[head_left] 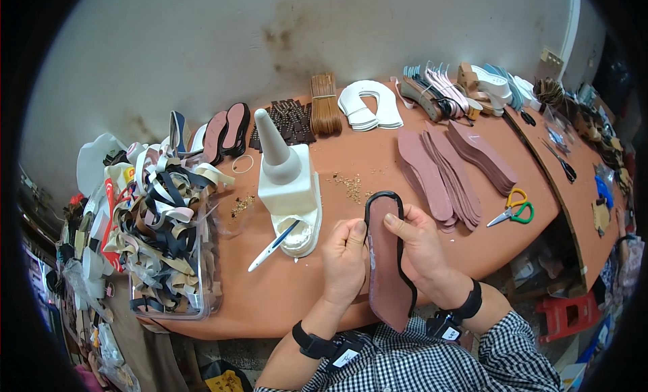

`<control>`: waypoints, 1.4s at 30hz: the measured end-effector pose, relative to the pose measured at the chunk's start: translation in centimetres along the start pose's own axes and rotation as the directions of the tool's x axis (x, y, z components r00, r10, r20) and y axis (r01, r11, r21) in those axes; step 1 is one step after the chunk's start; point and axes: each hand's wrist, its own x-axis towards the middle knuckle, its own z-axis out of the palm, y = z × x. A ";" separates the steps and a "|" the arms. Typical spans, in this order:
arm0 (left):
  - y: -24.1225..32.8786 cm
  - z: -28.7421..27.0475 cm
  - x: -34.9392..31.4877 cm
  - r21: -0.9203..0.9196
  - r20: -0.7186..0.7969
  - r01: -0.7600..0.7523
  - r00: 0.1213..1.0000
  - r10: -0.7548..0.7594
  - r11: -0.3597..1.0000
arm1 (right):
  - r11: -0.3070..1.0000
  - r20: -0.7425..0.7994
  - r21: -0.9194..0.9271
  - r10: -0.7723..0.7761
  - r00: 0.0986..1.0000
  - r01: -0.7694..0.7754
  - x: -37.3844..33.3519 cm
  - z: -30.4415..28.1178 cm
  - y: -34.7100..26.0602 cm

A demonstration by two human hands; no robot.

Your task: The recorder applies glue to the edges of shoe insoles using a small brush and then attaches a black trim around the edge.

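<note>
Plainly, left fingers (355, 235) and right fingers (399, 226) pinch a long, curving mauve insole (387, 270), partly black-edged.

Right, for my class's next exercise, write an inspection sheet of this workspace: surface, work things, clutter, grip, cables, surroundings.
Surface: brown table, with crumbs scattered in patches.
Work things: black-edged sole held up; stacked pink pieces and scissors to the right; white stand with a paste cup, a slim tool across it.
Clutter: clear bin heaped with mixed strips, left.
Grip: left hand pinches the sole's left edge; right hand holds its right side, thumb on its face.
Cables: nothing seen for certain.
Surroundings: stained grey wall behind; red stool lower right.
</note>
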 end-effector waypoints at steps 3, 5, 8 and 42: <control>0.9 0.1 -0.2 -0.178 0.013 0.143 0.990 -0.143 0.974 | 1.000 0.002 0.004 -0.014 1.000 0.014 0.1 0.0 -0.1; 1.0 0.2 -0.3 -0.164 0.007 0.137 0.990 -0.138 0.977 | 1.000 0.005 0.015 -0.010 1.000 0.010 0.1 -0.1 0.0; 0.5 0.2 -0.4 -0.129 -0.011 0.078 0.997 -0.080 0.989 | 0.999 0.004 0.021 -0.029 1.000 0.029 0.0 -0.1 0.0; -0.3 -0.3 0.2 0.249 0.137 -0.030 0.991 -0.004 0.968 | 0.986 0.025 -0.046 0.160 0.987 -0.158 0.4 -0.7 -0.9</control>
